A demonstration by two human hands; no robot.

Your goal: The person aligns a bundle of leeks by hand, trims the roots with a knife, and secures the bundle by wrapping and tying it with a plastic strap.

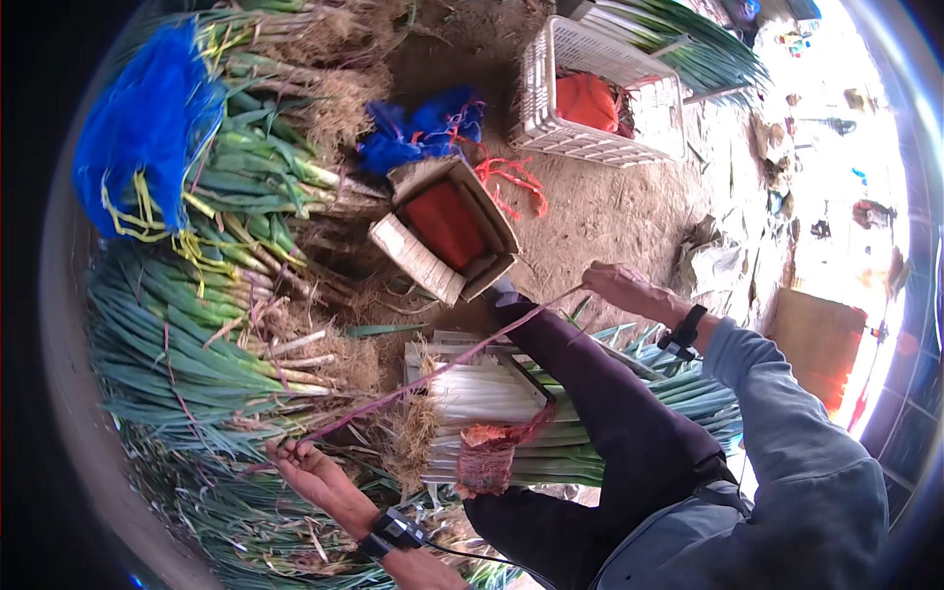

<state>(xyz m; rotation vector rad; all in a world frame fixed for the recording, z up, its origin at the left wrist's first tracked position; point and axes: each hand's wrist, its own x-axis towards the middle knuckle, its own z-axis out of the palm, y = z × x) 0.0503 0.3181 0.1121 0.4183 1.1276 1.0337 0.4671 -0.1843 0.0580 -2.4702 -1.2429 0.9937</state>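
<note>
1. Along the left side, a blue plastic bag (147, 128) lies over piled green onions (187, 334), whose roots point toward the middle.
2. Just right of that pile's lower part, the left hand (315, 480) is narrowed to a pinch on one end of a reddish-purple strap (411, 387). A firm pinch near the tip should leave the most length to work with.
3. Across the middle, the strap slants up and rightward, looking taut; an even pull from both sides would help it lie straight and untwisted.
4. Above the strap, an open cardboard carton (413, 258) has something red inside. Its flaps could catch the strap, so some clearance is wise.
5. Below the strap's middle lies a bundle of white-stalked onions (472, 398), with a reddish mesh-like roll (486, 460) on its lower part. Seen from above, the strap crosses near the root end; whether they touch, I cannot tell. Loose roots may snag it.
6. Over the bundle's leafy side, one dark-trousered leg (600, 374) stretches; the strap is best held free of it.
7. Farthest right, the right hand (624, 287) has its fingers folded around the strap's other end, well below a white crate (600, 147).
</note>
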